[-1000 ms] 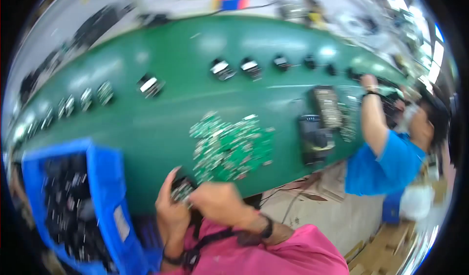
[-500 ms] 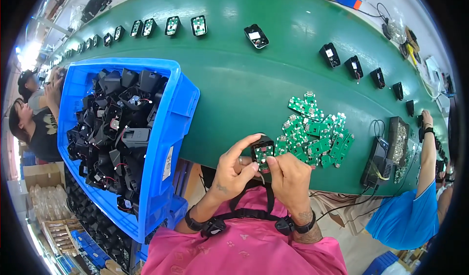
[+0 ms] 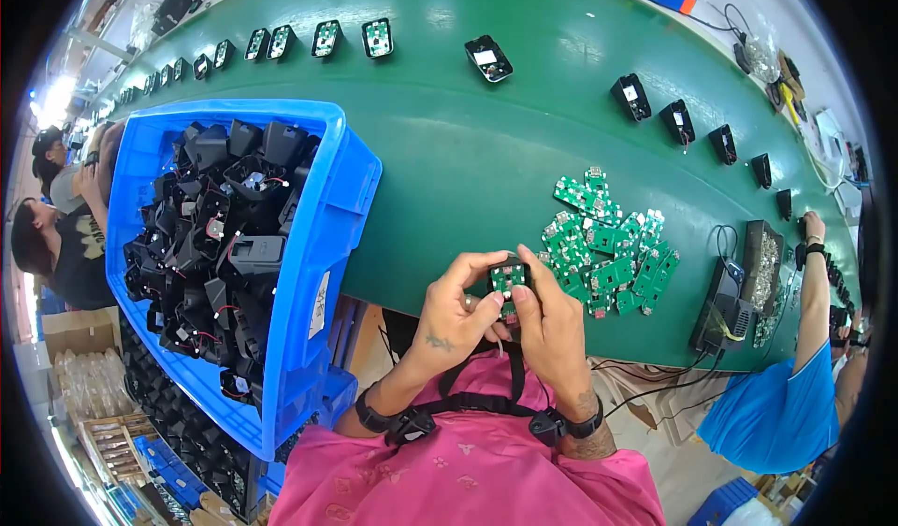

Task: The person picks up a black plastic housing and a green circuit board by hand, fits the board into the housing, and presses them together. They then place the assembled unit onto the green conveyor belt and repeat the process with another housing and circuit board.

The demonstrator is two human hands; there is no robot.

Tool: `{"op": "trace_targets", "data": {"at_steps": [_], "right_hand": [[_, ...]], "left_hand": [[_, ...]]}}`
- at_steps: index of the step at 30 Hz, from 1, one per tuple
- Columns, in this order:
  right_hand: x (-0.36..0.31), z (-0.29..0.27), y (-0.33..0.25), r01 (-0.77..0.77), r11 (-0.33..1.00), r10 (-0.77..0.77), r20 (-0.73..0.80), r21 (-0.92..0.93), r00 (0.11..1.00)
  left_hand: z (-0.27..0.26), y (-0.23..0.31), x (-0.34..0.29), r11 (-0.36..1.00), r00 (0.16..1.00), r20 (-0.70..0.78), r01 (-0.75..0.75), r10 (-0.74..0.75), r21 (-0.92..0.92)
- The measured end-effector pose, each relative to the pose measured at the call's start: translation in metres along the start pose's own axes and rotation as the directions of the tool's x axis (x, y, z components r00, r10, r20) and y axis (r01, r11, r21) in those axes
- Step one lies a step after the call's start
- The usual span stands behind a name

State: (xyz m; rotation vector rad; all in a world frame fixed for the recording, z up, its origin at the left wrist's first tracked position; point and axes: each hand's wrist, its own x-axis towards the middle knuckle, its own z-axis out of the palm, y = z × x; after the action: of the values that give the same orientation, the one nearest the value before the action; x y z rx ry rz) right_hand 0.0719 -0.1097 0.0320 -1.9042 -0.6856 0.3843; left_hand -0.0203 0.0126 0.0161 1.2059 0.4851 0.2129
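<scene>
Between my two hands, near the table's front edge, is a black plastic housing with a green circuit board (image 3: 506,277) in its open face. My left hand (image 3: 456,306) grips the housing from the left, thumb at the board's lower part. My right hand (image 3: 550,316) closes on it from the right, its thumb pressed on the board and its fingers round the housing's far side. The hands hide most of the housing. Just right of them lies a loose pile of green circuit boards (image 3: 613,259) on the green table (image 3: 440,180).
A blue crate (image 3: 351,185) full of black housings (image 3: 254,257) stands at the left. A row of housings (image 3: 377,38) runs along the table's far side. At the right are a black power unit (image 3: 722,306) with cables and a co-worker's arm (image 3: 816,292). Other people sit at the left.
My right hand has moved up along the housing, its fingers now wrapping the far side and its thumb on the board. The board sits more squarely in view.
</scene>
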Motion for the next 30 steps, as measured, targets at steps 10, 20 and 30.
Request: {"op": "trace_targets", "data": {"at_steps": [10, 20, 30], "right_hand": [[0.002, 0.005, 0.008, 0.082, 0.995, -0.082, 0.007, -0.048, 0.997], [0.013, 0.005, 0.004, 0.002, 0.999, -0.001, -0.035, 0.042, 0.999], [0.053, -0.036, -0.021, 0.348, 0.87, -0.259, 0.278, -0.349, 0.925]], "left_hand": [[0.0, 0.006, 0.01, 0.994, 0.995, 0.056, 0.086, -0.083, -0.064], [0.004, 0.006, 0.02, 0.973, 0.992, 0.007, -0.126, 0.127, 0.193], [-0.002, 0.023, 0.08, 0.978, 0.984, 0.091, -0.166, 0.156, 0.124]]}}
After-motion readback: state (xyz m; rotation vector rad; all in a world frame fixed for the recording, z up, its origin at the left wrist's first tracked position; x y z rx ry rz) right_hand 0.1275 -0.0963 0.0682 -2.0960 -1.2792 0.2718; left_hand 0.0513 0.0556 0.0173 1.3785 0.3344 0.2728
